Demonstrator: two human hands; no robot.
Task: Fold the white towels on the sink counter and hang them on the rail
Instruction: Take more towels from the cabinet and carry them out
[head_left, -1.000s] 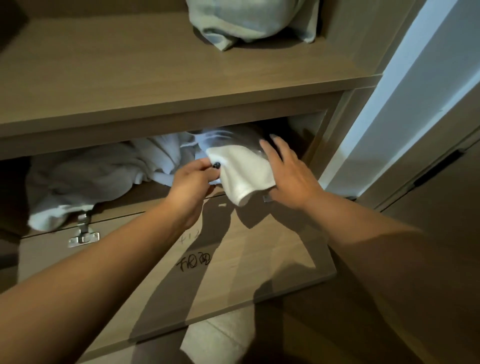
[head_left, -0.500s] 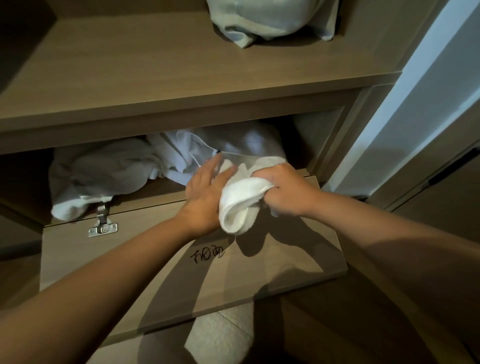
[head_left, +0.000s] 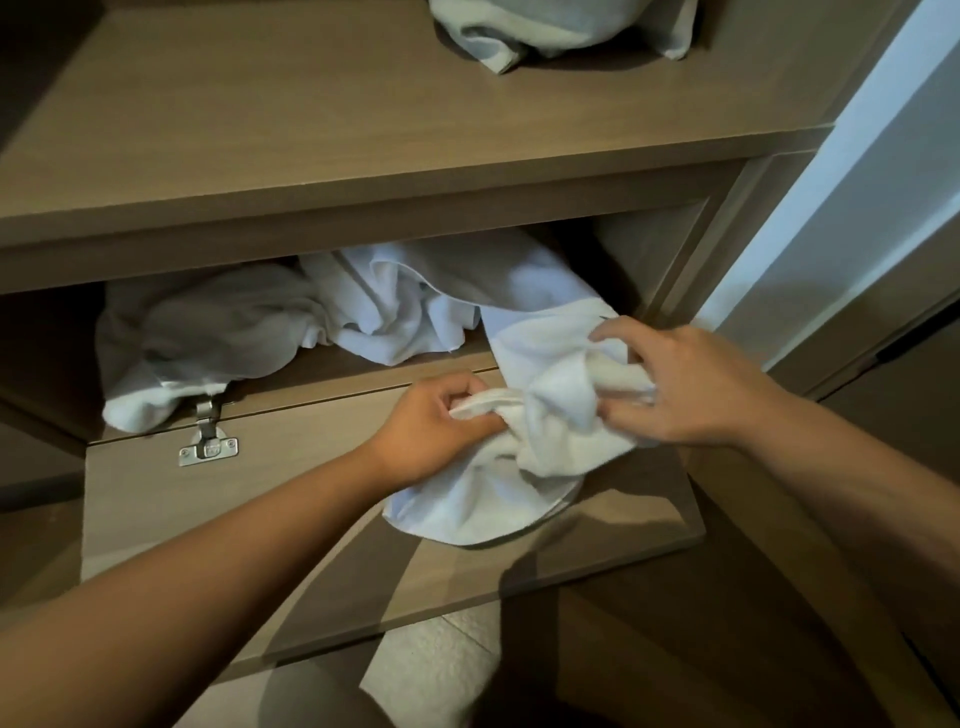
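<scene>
The white towel (head_left: 524, 447) is coming further out of the cabinet now, spilling over the dropped door (head_left: 291, 499). Left hand (head_left: 431, 426) fingers are pinching its bunched edge; right hand (head_left: 691, 384) fingers are gripping folds just beside.

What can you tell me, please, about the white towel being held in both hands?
The white towel looks like soft terry cloth, bunched and creased, not folded. It trails out of the open cupboard compartment and sags onto the dropped-down door. The left hand grips a gathered edge; the right hand clutches a bunch near its upper part. More white cloth lies behind it.
</scene>
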